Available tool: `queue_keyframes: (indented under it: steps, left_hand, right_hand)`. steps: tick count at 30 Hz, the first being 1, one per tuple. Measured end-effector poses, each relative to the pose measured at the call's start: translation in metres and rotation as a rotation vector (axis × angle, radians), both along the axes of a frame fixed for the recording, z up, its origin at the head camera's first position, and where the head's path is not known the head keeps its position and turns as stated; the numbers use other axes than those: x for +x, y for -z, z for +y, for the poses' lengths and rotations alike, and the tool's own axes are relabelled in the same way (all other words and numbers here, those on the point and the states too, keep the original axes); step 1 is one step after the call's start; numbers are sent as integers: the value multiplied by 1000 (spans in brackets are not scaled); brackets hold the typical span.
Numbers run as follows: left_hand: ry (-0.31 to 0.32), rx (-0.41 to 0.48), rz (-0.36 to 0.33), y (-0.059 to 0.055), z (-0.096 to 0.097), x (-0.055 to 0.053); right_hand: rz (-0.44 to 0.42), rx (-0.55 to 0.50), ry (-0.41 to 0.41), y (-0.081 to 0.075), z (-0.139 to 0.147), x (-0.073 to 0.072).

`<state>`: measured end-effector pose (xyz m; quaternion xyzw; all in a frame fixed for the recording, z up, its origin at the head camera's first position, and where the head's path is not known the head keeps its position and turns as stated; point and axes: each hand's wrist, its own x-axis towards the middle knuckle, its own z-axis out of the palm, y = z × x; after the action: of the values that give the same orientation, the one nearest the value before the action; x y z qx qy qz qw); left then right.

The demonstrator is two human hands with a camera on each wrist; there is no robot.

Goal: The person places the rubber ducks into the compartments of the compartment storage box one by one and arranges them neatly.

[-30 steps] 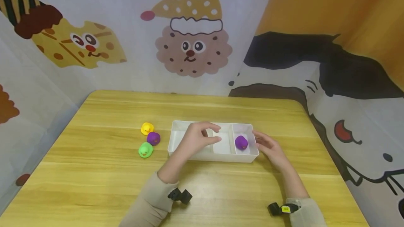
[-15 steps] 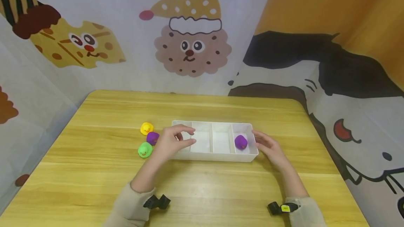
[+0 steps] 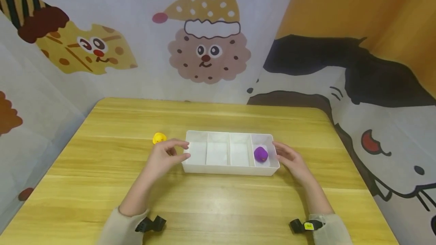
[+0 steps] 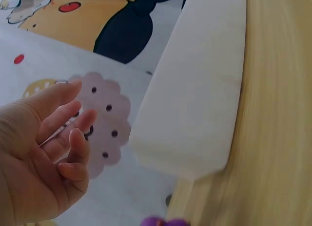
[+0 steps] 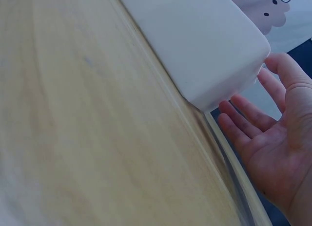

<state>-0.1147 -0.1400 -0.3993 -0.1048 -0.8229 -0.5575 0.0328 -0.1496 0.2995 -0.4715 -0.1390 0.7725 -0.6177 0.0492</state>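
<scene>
A long white box (image 3: 228, 170), split by dividers into several compartments, lies across the table. In its rightmost compartment sits a purple rubber duck (image 3: 260, 154). My left hand (image 3: 162, 158) hovers at the box's left end, thumb and fingers parted with nothing between them. Behind that hand a yellow rubber duck (image 3: 159, 138) peeks out; the green duck is hidden in the head view. The left wrist view catches another purple duck (image 4: 165, 221) at its bottom edge. At the box's right end my right hand (image 3: 291, 162) touches the wall with extended fingertips, as the right wrist view (image 5: 278, 133) also shows.
The wooden table (image 3: 218, 207) carries the box near its middle. A printed cloth (image 3: 143, 86) with cartoon figures hangs along the back and sides. Each wrist wears a small black camera, such as the left one (image 3: 150, 224).
My left hand has moved left from over the box's middle to beyond its left end, covering the green and purple ducks there. The right hand has stayed at the right end.
</scene>
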Motion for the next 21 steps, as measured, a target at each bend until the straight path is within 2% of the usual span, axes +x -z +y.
queue_keyframes:
  steps: [8,14,21]
  left_hand:
    - [5,-8,41,9,-31,8]
    - [-34,-72,4,16,-54,16]
    - [-15,-131,-42,28,-78,18]
  right_hand:
    - [9,7,-1,2,2,-1]
    - [23,7,-6,4,2,-1]
    - [15,14,-5,3,2,-2]
